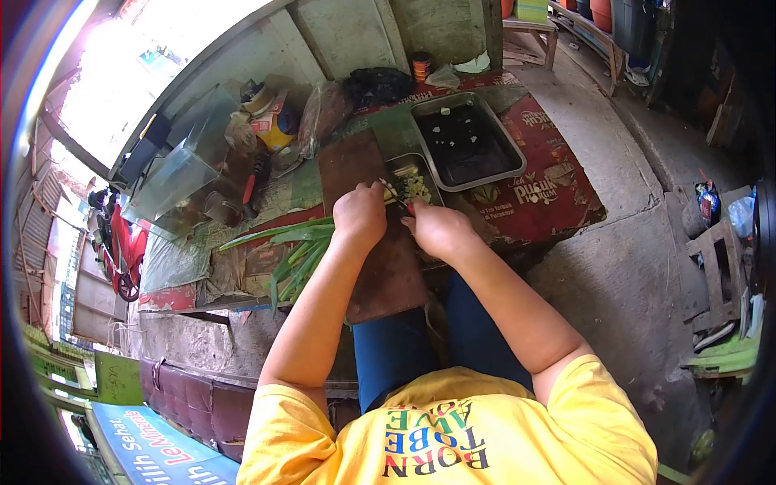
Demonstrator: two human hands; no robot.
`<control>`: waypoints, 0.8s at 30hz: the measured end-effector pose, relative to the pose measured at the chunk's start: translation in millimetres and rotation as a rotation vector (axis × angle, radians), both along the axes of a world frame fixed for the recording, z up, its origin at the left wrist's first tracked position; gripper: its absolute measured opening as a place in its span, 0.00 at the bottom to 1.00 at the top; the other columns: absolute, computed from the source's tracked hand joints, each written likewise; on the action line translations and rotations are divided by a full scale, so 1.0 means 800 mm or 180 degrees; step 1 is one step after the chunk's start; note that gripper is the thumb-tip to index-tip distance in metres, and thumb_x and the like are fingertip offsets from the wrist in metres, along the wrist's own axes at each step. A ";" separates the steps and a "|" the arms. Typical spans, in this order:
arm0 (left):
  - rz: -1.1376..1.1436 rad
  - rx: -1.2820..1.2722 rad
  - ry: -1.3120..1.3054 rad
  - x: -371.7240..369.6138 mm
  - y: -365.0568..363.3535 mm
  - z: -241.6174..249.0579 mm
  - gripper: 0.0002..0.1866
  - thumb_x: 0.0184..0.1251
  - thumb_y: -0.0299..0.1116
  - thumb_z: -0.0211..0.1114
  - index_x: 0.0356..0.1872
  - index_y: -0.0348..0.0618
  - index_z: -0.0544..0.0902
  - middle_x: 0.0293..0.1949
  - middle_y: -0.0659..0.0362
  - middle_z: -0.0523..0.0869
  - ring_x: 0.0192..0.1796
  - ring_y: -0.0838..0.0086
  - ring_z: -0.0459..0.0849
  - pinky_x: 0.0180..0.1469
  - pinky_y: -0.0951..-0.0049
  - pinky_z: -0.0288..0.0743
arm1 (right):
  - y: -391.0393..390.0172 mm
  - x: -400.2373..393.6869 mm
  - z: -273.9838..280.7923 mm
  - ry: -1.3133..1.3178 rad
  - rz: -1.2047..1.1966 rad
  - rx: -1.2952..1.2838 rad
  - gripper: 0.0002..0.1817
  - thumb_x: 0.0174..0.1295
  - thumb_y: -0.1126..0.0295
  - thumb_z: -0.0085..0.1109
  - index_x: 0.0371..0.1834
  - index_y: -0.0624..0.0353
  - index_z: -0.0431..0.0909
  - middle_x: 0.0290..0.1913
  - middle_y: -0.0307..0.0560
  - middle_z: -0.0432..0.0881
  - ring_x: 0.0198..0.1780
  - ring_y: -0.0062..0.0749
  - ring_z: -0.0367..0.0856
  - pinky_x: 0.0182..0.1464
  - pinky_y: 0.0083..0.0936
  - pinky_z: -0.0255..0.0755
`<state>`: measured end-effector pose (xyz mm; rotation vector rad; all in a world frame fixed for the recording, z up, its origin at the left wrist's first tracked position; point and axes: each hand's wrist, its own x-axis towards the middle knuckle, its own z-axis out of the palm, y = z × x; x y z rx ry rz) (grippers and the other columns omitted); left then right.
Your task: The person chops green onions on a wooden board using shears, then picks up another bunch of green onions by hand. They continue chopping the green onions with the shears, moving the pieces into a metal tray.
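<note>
Green onions (295,255) lie in a loose bundle on the left part of the cutting board (380,267), stalks running from the board's left edge toward its middle. The board sits on the table (558,202), which is covered with a printed red sheet.

Left hand (360,214): curled, fingers bent down over the cut end of the stalks at the board's far end. It appears to pin the stalks in place; the fingertips themselves are hidden.

Right hand (440,230): closed around a red handle, probably a knife (406,207); the blade is mostly hidden between the hands.

Small tray (414,187): touches the board's far right corner and holds a pile of chopped pale and green pieces.

Large tray (467,141): just beyond the small one, toward the table's far edge; only a few scattered bits show on its dark bottom.

Progress, as judged from the layout: a modest pile of cut pieces is already collected in the small tray, while most of the stalk length remains whole on the board. Cutting looks to be in an early to middle stage.

Bags and containers crowd the table's far left corner.
</note>
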<state>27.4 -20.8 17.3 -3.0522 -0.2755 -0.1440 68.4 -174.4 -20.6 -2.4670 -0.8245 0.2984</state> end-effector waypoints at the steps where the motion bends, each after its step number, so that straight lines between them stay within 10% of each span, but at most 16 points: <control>1: 0.0008 -0.0004 0.0003 0.001 0.002 -0.001 0.16 0.59 0.27 0.61 0.49 0.42 0.79 0.45 0.48 0.84 0.47 0.54 0.86 0.48 0.59 0.80 | 0.001 -0.002 0.003 0.0003 0.0008 -0.0004 0.24 0.71 0.50 0.48 0.52 0.63 0.72 0.40 0.61 0.85 0.45 0.56 0.84 0.48 0.49 0.76; 13: 0.0290 -0.0047 -0.0038 -0.003 0.004 -0.008 0.16 0.59 0.29 0.62 0.49 0.43 0.79 0.45 0.49 0.85 0.47 0.56 0.86 0.47 0.60 0.81 | -0.013 -0.015 0.000 0.0229 -0.0046 -0.0040 0.23 0.71 0.52 0.47 0.53 0.63 0.72 0.46 0.62 0.84 0.52 0.55 0.82 0.53 0.49 0.74; 24: 0.0111 0.0234 0.0114 -0.001 0.002 -0.003 0.16 0.59 0.29 0.62 0.50 0.43 0.80 0.44 0.50 0.85 0.47 0.57 0.87 0.46 0.61 0.81 | -0.018 -0.026 0.021 -0.0383 0.0033 0.0022 0.21 0.71 0.52 0.49 0.46 0.62 0.74 0.31 0.59 0.85 0.36 0.55 0.86 0.40 0.50 0.77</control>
